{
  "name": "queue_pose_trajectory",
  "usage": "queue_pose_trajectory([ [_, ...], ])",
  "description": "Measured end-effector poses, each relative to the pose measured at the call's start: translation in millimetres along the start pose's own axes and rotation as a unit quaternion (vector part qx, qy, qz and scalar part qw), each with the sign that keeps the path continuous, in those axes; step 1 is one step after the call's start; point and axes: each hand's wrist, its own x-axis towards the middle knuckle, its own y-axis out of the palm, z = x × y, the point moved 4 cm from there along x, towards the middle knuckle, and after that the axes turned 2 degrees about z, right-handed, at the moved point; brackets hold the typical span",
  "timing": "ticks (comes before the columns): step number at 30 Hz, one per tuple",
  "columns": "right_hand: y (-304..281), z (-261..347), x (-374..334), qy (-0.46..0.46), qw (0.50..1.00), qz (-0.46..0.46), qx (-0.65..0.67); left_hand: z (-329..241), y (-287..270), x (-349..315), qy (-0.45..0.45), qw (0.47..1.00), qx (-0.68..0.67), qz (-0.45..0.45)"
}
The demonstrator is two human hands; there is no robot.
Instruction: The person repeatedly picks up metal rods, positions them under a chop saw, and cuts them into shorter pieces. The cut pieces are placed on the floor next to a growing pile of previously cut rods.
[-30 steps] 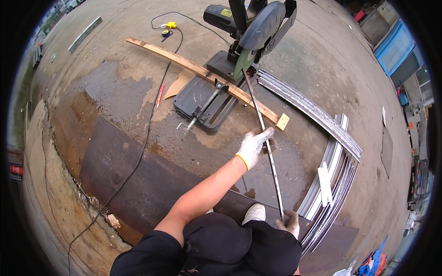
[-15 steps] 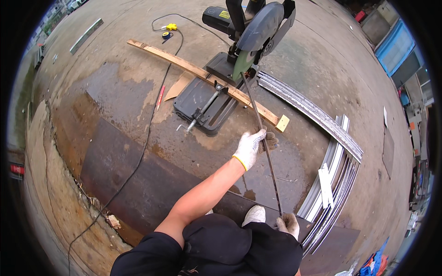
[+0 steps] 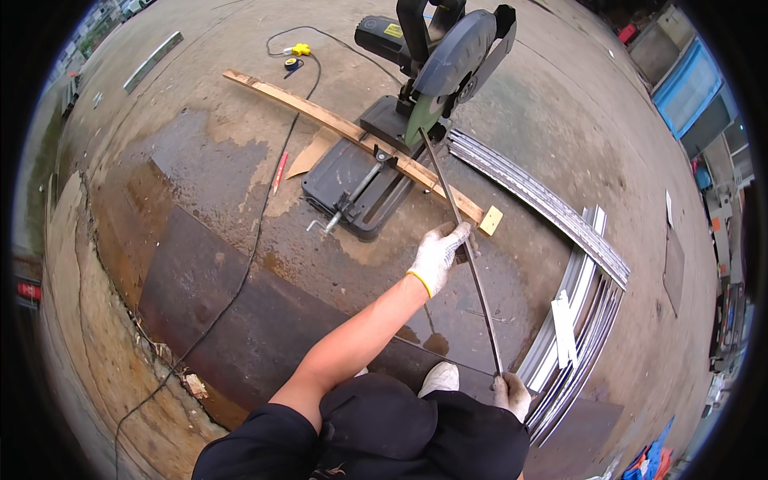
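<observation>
A long, thin, dark metal bar [image 3: 481,296] slants across the scene between my two hands. My left hand [image 3: 437,258], in a white knit glove with a yellow cuff edge, is closed round its middle. Low on the right, my right hand [image 3: 513,395], in a soiled glove, grips the near end with thumb and fingers. The bar's far end meets the edge of the green cutting disc [image 3: 422,118] of a black cut-off saw [image 3: 450,54]; whether they touch, I cannot tell. Beneath the bar, a wooden strip [image 3: 296,100] lies across the saw base [image 3: 344,189], beside its clamp screw [image 3: 357,190].
Bundled metal profiles [image 3: 544,196] lie to the right, with more strips [image 3: 578,364] nearer me. A black cable [image 3: 258,232] trails across the ground at left, past a red pencil-like stick [image 3: 280,173]. A tape measure [image 3: 293,64] and yellow plug [image 3: 299,50] sit farther off.
My right hand and the bar's near end have shifted slightly to the right. My left hand keeps its grip on the bar and has barely moved.
</observation>
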Motion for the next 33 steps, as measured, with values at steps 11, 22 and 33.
queue_pose_trajectory([
  [11,-36.5,24.2,27.3,-0.152,0.972,-0.181,-0.004,2.9,8.9,12.2,0.007,0.998,-0.048,0.045],
  [22,-90.7,60.4,83.6,-0.335,0.875,-0.291,-0.192,9.1,30.3,19.5,0.019,0.998,-0.041,0.052],
  [33,-120.0,94.2,88.2,-0.278,0.936,-0.183,0.115,-35.8,160.7,-108.2,0.190,0.919,0.094,0.334],
])
